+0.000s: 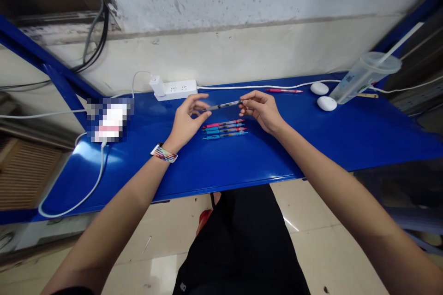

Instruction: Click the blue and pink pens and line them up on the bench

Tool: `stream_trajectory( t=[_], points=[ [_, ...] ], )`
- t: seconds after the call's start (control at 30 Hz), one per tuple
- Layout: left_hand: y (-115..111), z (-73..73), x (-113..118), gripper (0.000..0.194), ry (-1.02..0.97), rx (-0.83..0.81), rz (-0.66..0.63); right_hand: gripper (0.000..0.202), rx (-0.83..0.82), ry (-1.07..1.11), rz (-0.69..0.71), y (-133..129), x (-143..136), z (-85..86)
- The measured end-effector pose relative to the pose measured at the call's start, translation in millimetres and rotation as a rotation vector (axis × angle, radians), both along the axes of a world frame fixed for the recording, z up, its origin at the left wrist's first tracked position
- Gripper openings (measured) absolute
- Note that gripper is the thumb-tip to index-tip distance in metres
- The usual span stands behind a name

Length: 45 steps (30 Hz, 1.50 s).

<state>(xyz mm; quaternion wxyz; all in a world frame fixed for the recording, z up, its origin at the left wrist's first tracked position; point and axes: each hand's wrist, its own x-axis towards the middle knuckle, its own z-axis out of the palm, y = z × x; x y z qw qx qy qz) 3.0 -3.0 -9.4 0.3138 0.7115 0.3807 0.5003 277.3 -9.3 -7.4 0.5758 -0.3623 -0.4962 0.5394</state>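
Note:
A pen (224,105) with a clear barrel and dark parts is held up level, above the blue table (277,156). My right hand (260,109) pinches its right end between thumb and fingertips. At the other end, my left hand (188,117) has its thumb and curled fingers around the pen's tip, with the index finger lifted off. Just below the held pen, several pens lie side by side in a row on the table, among them a pink pen (223,124) and a blue pen (224,135). A patterned band (164,153) is on my left wrist.
A white power strip (180,88) with a charger stands against the wall. At the left lies a blurred phone (110,122) on a white cable. A red pen (284,91), two white rounded objects (326,103) and a tilted clear cup (360,78) with a straw sit towards the back right.

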Motion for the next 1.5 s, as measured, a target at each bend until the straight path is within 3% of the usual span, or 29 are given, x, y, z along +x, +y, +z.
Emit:
stream_trajectory(
  t=[0.07,0.2,0.3,0.47,0.6,0.63,0.73,0.9,1.37,1.5],
  points=[
    [-0.5,0.7,0.4,0.05,-0.011,0.006,0.004,0.018,-0.001,0.002,-0.003,0.3,0.0,-0.6],
    [-1.3,1.0,0.6,0.032,0.02,-0.029,-0.01,0.021,0.0,-0.015,0.0,0.6,0.0,-1.4],
    [-1.6,0.6,1.0,0.054,0.045,0.041,0.013,0.02,-0.001,-0.02,-0.004,0.2,-0.2,-1.5],
    [-2.8,1.2,2.2,0.031,0.05,-0.012,0.025,0.018,-0.006,-0.019,-0.005,-0.7,-1.5,-0.2],
    [-1.9,1.2,2.0,0.074,0.046,0.059,0.07,0.02,0.003,0.001,0.003,-0.5,-2.1,-0.1],
    [-1.4,0.9,1.8,0.073,0.037,0.049,0.067,0.021,0.005,0.004,0.006,-0.5,-2.2,-0.2],
    [-0.9,-0.3,1.3,0.029,0.064,-0.003,0.048,0.021,0.001,-0.004,0.007,-0.5,-2.3,-0.5],
    [-4.9,2.1,3.0,0.012,0.082,0.009,0.047,0.015,-0.025,-0.014,-0.012,-1.2,-2.6,0.2],
    [-7.4,5.8,2.6,0.013,0.035,0.116,0.077,0.009,-0.028,0.048,0.018,-2.4,-3.5,1.5],
    [-6.7,4.4,5.3,0.018,-0.038,0.046,0.065,0.025,-0.15,0.142,0.173,-4.5,-0.2,8.5]
  ],
)
